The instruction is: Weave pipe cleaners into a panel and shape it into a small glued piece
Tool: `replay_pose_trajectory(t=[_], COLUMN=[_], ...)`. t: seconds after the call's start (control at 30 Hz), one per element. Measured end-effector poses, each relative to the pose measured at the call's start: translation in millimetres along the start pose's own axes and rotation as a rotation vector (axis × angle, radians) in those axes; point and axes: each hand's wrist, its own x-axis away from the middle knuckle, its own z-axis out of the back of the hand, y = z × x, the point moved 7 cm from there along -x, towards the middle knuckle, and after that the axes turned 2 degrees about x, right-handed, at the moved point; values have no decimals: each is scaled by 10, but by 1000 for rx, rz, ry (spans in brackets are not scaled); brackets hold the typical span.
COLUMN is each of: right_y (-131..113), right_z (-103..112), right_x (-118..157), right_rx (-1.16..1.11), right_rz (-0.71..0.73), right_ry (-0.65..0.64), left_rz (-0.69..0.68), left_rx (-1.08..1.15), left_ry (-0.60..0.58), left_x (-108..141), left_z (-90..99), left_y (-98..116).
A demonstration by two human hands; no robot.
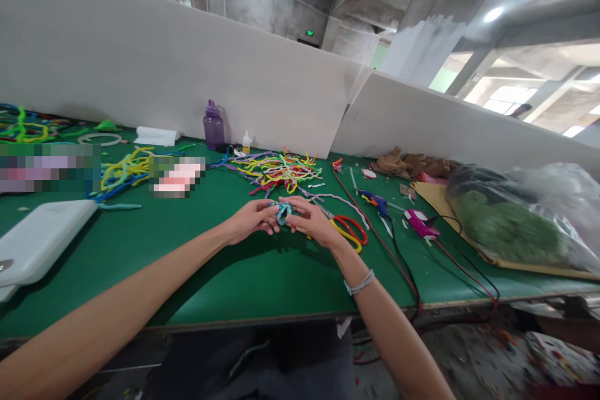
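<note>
Both hands meet over the green table, around a small curled blue piece with yellow spots that looks like bent pipe cleaner. My left hand grips its left side, fingers closed. From the right, my right hand pinches the same piece; the fingers cover part of it. Scissors with red and yellow handles lie just beside my right hand, partly hidden by it. Beyond the hands spreads a loose heap of coloured pipe cleaners.
A blue glue gun and a magenta device with cables lie to the right, near a plastic bag of green material. A purple bottle stands by the white partition. At left sits a white box-like object.
</note>
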Motion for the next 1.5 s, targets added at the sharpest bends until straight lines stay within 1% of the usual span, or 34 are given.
replay_pose_trajectory(t=[0.1,0.17,0.33,0.4,0.6,0.77,0.87,0.93,1.07,1.2,1.33,1.5], right_y=[-2,-10,5,17,17,27,59,74,42,6,86,119], right_z=[-20,-18,3,0,-27,-31,-24,-16,36,105,70,23], right_x=[17,23,14,8,-5,-17,-19,-19,-20,-26,-27,-16], right_rx=[-140,-204,-239,-229,-215,-183,-158,-145,-99,-27,-118,-108], right_rz=[-27,-30,-36,-36,4,41,41,32,29,27,-58,-48], right_ry=[-97,-111,-36,-7,59,137,180,190,185,192,167,181], left_rz=[-14,-10,3,-6,-41,-118,-142,-142,-141,-149,-130,-85], left_rx=[-9,2,37,21,-29,-112,-155,-145,-84,-43,-31,-22], left_ry=[19,16,-62,-64,-4,67,96,101,72,90,60,46], left_x=[11,19,35,37,34,16,9,10,14,15,22,30], left_z=[5,5,-41,-52,-79,-66,-66,-75,-108,-97,-120,-131], left_y=[22,27,33,42,51,51,46,44,51,63,61,24])
